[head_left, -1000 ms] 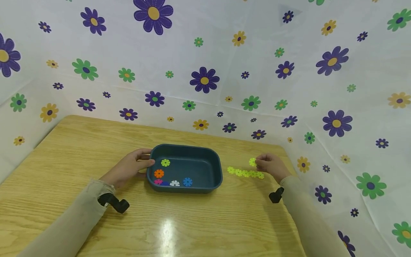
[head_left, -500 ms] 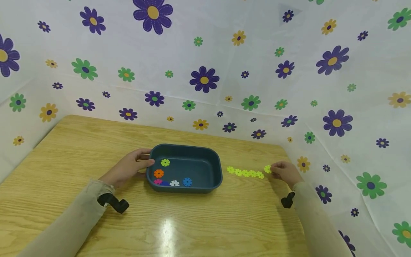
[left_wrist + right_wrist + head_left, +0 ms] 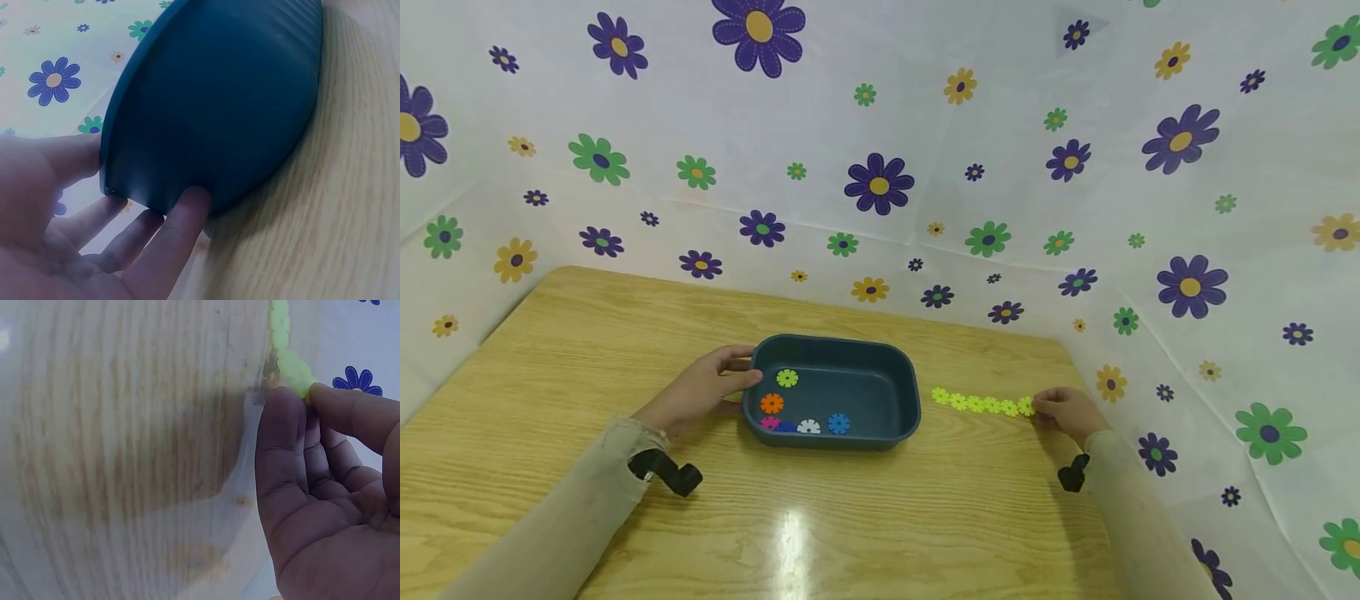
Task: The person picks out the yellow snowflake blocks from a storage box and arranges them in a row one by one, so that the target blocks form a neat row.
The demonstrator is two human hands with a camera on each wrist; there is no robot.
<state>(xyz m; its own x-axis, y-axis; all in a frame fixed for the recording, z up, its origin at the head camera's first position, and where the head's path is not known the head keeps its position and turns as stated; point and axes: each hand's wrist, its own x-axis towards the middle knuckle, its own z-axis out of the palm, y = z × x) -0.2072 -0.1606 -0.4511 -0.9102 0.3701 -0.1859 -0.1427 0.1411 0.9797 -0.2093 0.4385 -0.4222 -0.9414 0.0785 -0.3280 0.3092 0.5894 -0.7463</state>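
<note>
My right hand [image 3: 1067, 410] pinches a yellow notched plastic disc [image 3: 1027, 406] between thumb and fingertips. That disc stands at the right end of a row of matching yellow discs [image 3: 975, 403], its edge meeting the last of them. In the right wrist view, the disc [image 3: 295, 372] is seen nearly edge-on, angled against the row. My left hand [image 3: 703, 389] holds the left end of a dark blue-green plastic tub [image 3: 891, 440], thumb at the rim. In the left wrist view, fingers [image 3: 181, 228] lie against the tub's outer wall [image 3: 219, 106].
Inside the tub lie several loose discs, among them a yellow one [image 3: 787, 378], an orange one [image 3: 772, 403], a white one [image 3: 808, 427] and a blue one [image 3: 838, 423]. A flower-patterned white sheet [image 3: 820, 108] rises behind and right of the wooden table [image 3: 865, 517].
My right hand has carried the yellow disc rightwards, past the row's end, then lowered it against the last disc. My left hand and the tub have stayed still.
</note>
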